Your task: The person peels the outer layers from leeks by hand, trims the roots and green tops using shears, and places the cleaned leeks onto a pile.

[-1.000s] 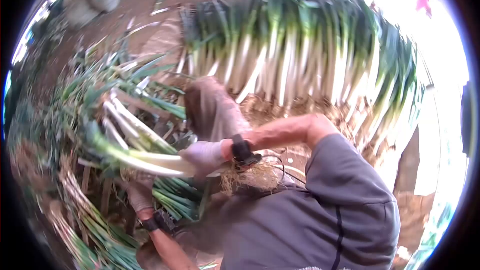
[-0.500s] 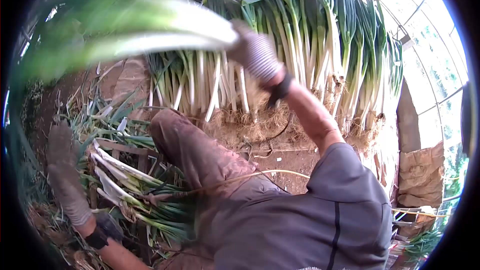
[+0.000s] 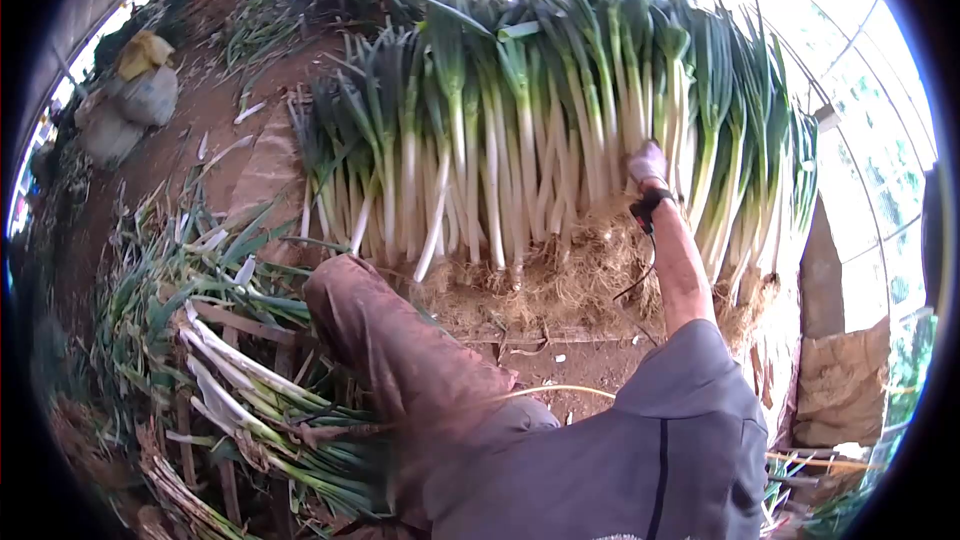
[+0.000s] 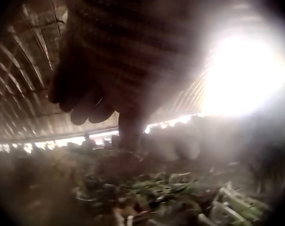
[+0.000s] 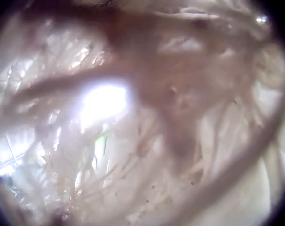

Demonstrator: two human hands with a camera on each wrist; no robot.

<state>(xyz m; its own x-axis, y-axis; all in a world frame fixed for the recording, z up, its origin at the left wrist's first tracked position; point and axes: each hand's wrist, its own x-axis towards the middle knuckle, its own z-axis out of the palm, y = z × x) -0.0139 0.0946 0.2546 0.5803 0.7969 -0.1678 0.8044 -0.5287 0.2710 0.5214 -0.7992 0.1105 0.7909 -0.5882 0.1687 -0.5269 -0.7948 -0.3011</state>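
In the head view my right hand (image 3: 648, 166), in a pale glove, reaches into the long row of leeks (image 3: 525, 150) and grips white stalks there. Leek roots (image 3: 610, 260) hang just below the wrist. Blurred root strands (image 5: 133, 165) fill the right wrist view, so the fingers are hidden in it. My left hand (image 4: 119, 70) is a dark silhouette in the left wrist view, its fingers hanging loose and holding nothing. Green leaf scraps (image 4: 166, 193) lie beneath it. That hand is outside the head view.
A pile of loose leeks (image 3: 245, 365) and trimmed leaves (image 3: 150, 310) lies left of my bent knee (image 3: 380, 330). Bulky sacks (image 3: 130, 105) stand at the far left. A thin yellow hose (image 3: 560, 389) crosses near my lap. Brown paper (image 3: 845, 385) stands at right by the translucent wall.
My right hand has lifted leeks from the left, swung them over and brought them down into the row. The left hand has let go of the leeks and left the head view.
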